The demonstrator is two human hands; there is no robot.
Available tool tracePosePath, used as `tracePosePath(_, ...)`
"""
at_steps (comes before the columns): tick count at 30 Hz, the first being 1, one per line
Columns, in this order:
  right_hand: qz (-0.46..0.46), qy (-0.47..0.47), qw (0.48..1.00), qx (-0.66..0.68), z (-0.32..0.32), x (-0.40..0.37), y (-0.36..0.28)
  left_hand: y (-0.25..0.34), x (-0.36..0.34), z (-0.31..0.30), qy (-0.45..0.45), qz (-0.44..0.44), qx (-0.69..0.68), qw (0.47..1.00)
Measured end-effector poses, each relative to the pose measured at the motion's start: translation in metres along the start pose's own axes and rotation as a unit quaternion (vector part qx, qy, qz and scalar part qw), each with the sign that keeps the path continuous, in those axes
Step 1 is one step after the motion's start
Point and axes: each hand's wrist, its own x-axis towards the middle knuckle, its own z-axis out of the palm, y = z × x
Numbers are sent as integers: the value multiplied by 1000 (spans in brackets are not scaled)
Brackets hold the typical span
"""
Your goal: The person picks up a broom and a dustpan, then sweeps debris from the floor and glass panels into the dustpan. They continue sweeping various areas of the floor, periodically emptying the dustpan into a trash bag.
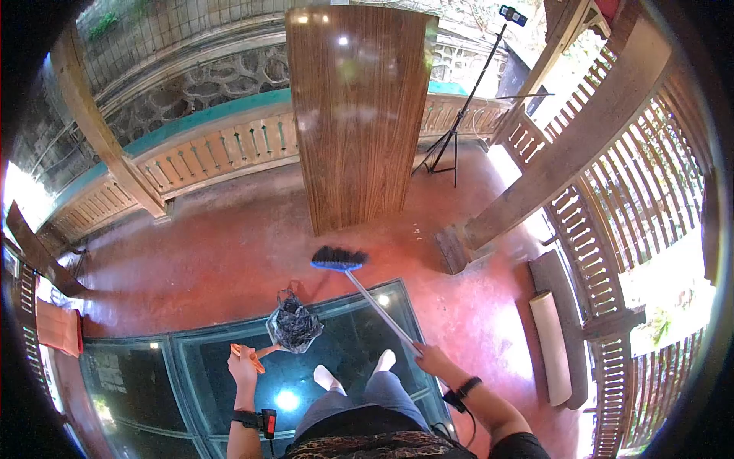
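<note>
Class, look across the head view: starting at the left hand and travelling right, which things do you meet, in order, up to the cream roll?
Left hand, black plastic bag, right foot, right hand, cream roll.

Pretty bright daylight shot, with most of the light pouring in through the open sides. The gaps at the far left and right of the frame are blown out to plain white, no detail there. Big washed-out glare on the red floor (pixel 489 306) right of centre, and a hard white hotspot on the glass (pixel 229 382) at lower centre, plus smaller glints up top on the board (pixel 359 115). Heavy fisheye too: the railing (pixel 222 157) bows and the corners go black. The broom's (pixel 339 260) bristles look a bit fuzzy.
</note>
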Motion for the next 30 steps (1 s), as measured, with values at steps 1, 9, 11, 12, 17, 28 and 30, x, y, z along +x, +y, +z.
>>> tracePosePath(1,29,0,999,18,-5,20,-8,6,-4,7,-7,4,15,1000)
tracePosePath(9,-28,29,996,-83,-7,139,52,22,-24,76,32,5,-45,998)
tracePosePath(11,-48,13,996,-70,-15,129,79,35,-37,95,30,-24,-102,994)
tracePosePath(12,-59,7,996,-63,-20,122,93,43,-41,105,29,-35,-131,990)
tracePosePath(17,7,-63,998,-19,-75,29,168,35,-45,148,3,-53,-114,992)
tracePosePath(28,60,-30,997,31,-159,-6,217,67,-85,214,-6,-18,-69,997)
tracePosePath(30,20,11,1000,18,-156,38,222,64,-90,221,-19,-10,-62,998)
